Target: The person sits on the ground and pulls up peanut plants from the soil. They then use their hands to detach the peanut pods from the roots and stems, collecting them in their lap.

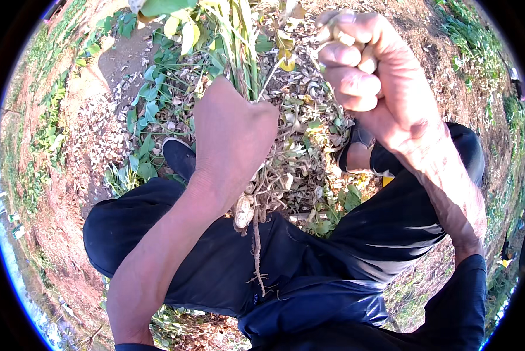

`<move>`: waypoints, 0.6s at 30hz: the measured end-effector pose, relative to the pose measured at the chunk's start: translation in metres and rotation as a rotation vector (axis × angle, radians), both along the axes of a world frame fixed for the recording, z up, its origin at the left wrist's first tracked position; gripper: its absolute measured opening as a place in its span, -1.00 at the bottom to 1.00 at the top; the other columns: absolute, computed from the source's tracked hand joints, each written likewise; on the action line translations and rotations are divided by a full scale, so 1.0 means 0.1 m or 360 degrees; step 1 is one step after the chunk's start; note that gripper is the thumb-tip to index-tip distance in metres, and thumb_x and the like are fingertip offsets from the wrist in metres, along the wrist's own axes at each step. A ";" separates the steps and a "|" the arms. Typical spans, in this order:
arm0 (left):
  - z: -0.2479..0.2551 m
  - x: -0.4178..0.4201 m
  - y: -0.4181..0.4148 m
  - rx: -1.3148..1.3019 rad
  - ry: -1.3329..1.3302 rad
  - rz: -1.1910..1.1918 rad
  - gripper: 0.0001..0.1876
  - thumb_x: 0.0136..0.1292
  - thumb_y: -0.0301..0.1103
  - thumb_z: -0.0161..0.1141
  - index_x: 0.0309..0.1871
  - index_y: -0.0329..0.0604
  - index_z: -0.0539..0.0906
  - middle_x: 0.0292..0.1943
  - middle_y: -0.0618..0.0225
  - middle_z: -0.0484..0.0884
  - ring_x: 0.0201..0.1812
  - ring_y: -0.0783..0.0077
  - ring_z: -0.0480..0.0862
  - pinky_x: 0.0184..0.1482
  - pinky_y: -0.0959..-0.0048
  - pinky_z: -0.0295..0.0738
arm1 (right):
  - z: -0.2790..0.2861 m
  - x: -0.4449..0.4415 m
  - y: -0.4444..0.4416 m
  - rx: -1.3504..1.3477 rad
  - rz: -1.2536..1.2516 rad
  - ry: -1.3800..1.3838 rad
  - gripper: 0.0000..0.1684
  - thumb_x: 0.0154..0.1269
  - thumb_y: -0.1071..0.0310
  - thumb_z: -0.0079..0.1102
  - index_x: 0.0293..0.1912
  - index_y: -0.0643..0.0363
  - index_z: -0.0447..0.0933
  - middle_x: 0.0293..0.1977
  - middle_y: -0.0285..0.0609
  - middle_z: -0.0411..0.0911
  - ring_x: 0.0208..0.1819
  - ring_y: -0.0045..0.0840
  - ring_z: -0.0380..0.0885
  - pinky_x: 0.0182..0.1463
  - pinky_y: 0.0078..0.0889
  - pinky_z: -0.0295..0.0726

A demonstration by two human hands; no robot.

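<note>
My left hand is closed around the stems of an uprooted peanut plant. Its green stalks and some yellowing leaves rise beyond the fist. Below the fist hang thin roots and a long taproot, with peanut pods beside it. To the right, my right hand is raised with its fingers curled around several picked peanut pods, which show between fingers and palm. The two hands are apart. Part of the plant's base is hidden behind my left hand.
Dry leaf litter covers the soil between my legs. Green leafy vines lie to the left of the held plant. My bent knees in dark trousers flank the middle, and a dark shoe shows at the left. More green plants grow at the upper right.
</note>
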State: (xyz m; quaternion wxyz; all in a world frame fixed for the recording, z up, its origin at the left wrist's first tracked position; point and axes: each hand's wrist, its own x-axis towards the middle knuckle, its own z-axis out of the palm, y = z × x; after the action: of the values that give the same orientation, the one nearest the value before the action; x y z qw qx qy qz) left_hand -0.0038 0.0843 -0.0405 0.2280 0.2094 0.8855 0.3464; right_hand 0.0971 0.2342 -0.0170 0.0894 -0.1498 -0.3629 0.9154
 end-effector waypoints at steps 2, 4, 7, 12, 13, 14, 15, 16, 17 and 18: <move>-0.07 0.03 0.01 0.0036 -0.0146 0.0007 -0.83 -0.04 -0.47 0.16 -0.51 -0.47 0.50 -0.64 0.05 0.57 -0.57 0.28 0.58 -0.41 0.29 0.46 | 0.21 0.04 0.22 0.0139 -0.0054 0.0086 -0.80 0.39 0.23 0.12 -0.16 0.16 0.51 -0.47 -0.39 0.41 -0.66 -0.86 0.22 -0.70 -0.82 0.04; -0.09 -0.09 0.09 0.0046 -0.0368 -0.0014 -0.84 -0.06 -0.48 0.20 -0.50 -0.43 0.51 -0.63 0.13 0.56 -0.59 0.39 0.55 -0.47 0.34 0.42 | 0.07 0.14 0.21 0.0230 -0.0021 0.0024 -0.69 0.40 0.14 0.11 -0.07 0.19 0.46 -0.45 -0.39 0.35 -0.64 -0.87 0.18 -0.69 -0.84 0.01; 0.07 -0.20 0.02 0.0182 -0.0394 0.0166 -0.83 -0.12 -0.47 0.28 -0.55 -0.36 0.50 -0.65 0.30 0.51 -0.62 0.52 0.48 -0.55 0.45 0.31 | 0.02 0.22 0.06 0.0231 -0.0004 -0.0097 -0.53 0.43 0.02 0.09 0.02 0.26 0.43 -0.43 -0.38 0.34 -0.61 -0.85 0.19 -0.68 -0.84 0.00; -0.25 -0.46 -0.08 0.0680 -0.0140 -0.0280 -0.91 0.00 -0.48 0.21 -0.54 -0.32 0.57 -0.60 0.39 0.55 -0.60 0.51 0.46 -0.53 0.50 0.28 | 0.25 0.62 0.54 0.0651 -0.0461 0.0076 -0.58 0.53 0.08 -0.05 0.06 0.27 0.41 -0.44 -0.41 0.30 -0.61 -0.83 0.19 -0.65 -0.82 0.10; -0.16 -0.39 -0.03 0.0748 -0.0298 -0.0174 -0.90 0.05 -0.46 0.19 -0.49 -0.31 0.63 -0.53 0.37 0.61 -0.54 0.50 0.52 -0.46 0.52 0.35 | 0.32 0.80 0.59 0.0912 -0.0628 0.0131 -0.59 0.54 0.09 -0.08 0.05 0.27 0.40 -0.45 -0.42 0.28 -0.63 -0.83 0.17 -0.64 -0.82 0.12; -0.07 -0.33 0.02 0.0813 -0.0447 -0.0060 -0.86 0.11 -0.44 0.16 -0.45 -0.30 0.69 -0.46 0.35 0.68 -0.49 0.48 0.57 -0.39 0.54 0.41 | 0.39 1.01 0.62 0.1032 -0.0808 0.0003 -0.65 0.52 0.14 -0.04 -0.02 0.26 0.43 -0.47 -0.40 0.31 -0.63 -0.83 0.18 -0.64 -0.82 0.11; 0.04 -0.37 -0.03 0.0713 -0.0788 0.0138 -0.80 0.12 -0.37 0.21 -0.35 -0.35 0.72 -0.36 0.25 0.73 -0.37 0.44 0.66 -0.24 0.52 0.51 | 0.53 1.23 0.62 0.1158 -0.0982 -0.0114 -0.71 0.49 0.19 0.01 -0.09 0.24 0.46 -0.49 -0.38 0.34 -0.63 -0.83 0.19 -0.64 -0.81 0.10; 0.01 -0.42 -0.08 0.0739 -0.0892 0.0140 -0.78 0.14 -0.36 0.20 -0.32 -0.37 0.72 -0.35 0.23 0.73 -0.35 0.42 0.68 -0.21 0.50 0.54 | 0.62 1.51 0.65 0.1154 -0.1067 -0.0184 -0.66 0.51 0.15 -0.02 -0.02 0.26 0.44 -0.49 -0.38 0.32 -0.63 -0.82 0.19 -0.63 -0.81 0.14; 0.04 -0.48 -0.18 0.0743 -0.0941 0.0166 -0.76 0.16 -0.34 0.19 -0.29 -0.38 0.72 -0.34 0.22 0.74 -0.32 0.40 0.70 -0.17 0.47 0.56 | 0.61 1.76 0.70 0.1105 -0.1138 -0.0205 -0.61 0.53 0.11 -0.05 0.04 0.27 0.42 -0.49 -0.39 0.30 -0.63 -0.82 0.18 -0.61 -0.81 0.17; 0.06 -0.47 -0.20 0.0697 -0.0915 0.0133 -0.75 0.17 -0.36 0.18 -0.26 -0.40 0.71 -0.34 0.21 0.73 -0.33 0.40 0.70 -0.19 0.46 0.58 | 0.62 1.99 0.70 0.1172 -0.1309 -0.0405 -0.61 0.53 0.10 -0.02 0.00 0.26 0.46 -0.49 -0.37 0.35 -0.63 -0.82 0.21 -0.61 -0.80 0.20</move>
State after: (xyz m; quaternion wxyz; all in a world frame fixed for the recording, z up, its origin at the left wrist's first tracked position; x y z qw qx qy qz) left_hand -0.0511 0.0644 -0.0347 0.4030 0.1109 0.6979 0.5816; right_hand 0.2965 0.3046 0.0447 0.4405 -0.3468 -0.5780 0.5929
